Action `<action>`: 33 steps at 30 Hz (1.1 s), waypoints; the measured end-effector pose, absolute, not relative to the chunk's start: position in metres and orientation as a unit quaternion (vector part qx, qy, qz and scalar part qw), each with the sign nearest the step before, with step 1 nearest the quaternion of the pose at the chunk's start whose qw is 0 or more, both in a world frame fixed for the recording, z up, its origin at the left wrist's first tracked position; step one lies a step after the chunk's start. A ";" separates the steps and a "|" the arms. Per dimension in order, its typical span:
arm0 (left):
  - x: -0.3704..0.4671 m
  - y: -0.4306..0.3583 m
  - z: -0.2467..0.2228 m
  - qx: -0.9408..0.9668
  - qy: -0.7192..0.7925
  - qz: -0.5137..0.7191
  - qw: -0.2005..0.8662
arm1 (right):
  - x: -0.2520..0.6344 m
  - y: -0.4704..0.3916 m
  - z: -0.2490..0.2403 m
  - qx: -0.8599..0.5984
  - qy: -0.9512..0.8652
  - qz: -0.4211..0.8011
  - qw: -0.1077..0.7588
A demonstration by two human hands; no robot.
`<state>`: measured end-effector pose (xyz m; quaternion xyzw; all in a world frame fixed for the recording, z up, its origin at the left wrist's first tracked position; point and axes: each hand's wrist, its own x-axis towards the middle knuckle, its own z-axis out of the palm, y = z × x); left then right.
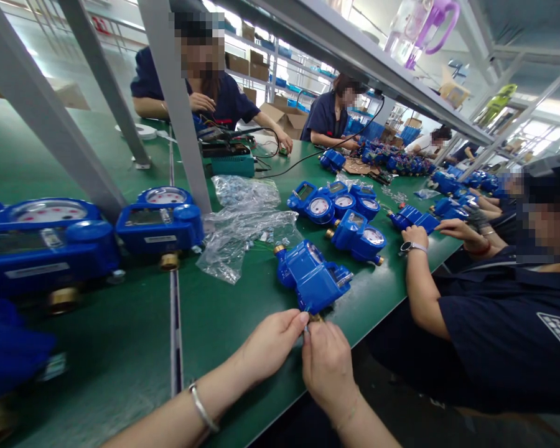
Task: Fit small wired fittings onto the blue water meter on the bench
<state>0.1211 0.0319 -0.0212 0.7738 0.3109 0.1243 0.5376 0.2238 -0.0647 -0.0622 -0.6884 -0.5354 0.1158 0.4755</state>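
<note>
A blue water meter (pixel 312 280) with brass ends lies tilted on the green table, directly beyond both hands. My left hand (pixel 273 342), with a silver bangle at its wrist, pinches at the meter's near end. Close against it, my right hand (pixel 329 364) has its fingers curled at the same spot, by the near brass fitting. Something small and pale shows between the fingertips, too small to name. Clear plastic bags (pixel 247 230) with small light-blue parts lie just past the meter. More blue meters (pixel 354 233) stand behind it.
Large blue meters (pixel 161 221) line the left side. Grey metal posts (pixel 175 106) rise from the table, under a shelf (pixel 354 56). A teal box (pixel 233 165) with cables sits farther back. At the right, a co-worker's hand (pixel 415 236) touches another meter. Other people sit across the table.
</note>
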 end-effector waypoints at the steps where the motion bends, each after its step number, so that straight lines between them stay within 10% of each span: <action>1: 0.122 0.032 -0.022 0.772 0.310 0.127 0.540 | 0.224 -0.061 -0.062 -0.686 -0.529 0.134 0.482; 16: 0.132 0.028 -0.014 0.776 0.266 0.100 0.564 | 0.260 -0.056 -0.055 -0.716 -0.385 0.116 0.570; 27: 0.142 0.006 -0.013 0.631 0.320 0.107 0.699 | 0.257 -0.095 -0.065 -0.643 -0.665 -0.173 0.338; 33: 0.145 0.010 -0.012 0.596 0.322 0.111 0.727 | 0.265 -0.083 -0.055 -0.671 -0.654 -0.075 0.342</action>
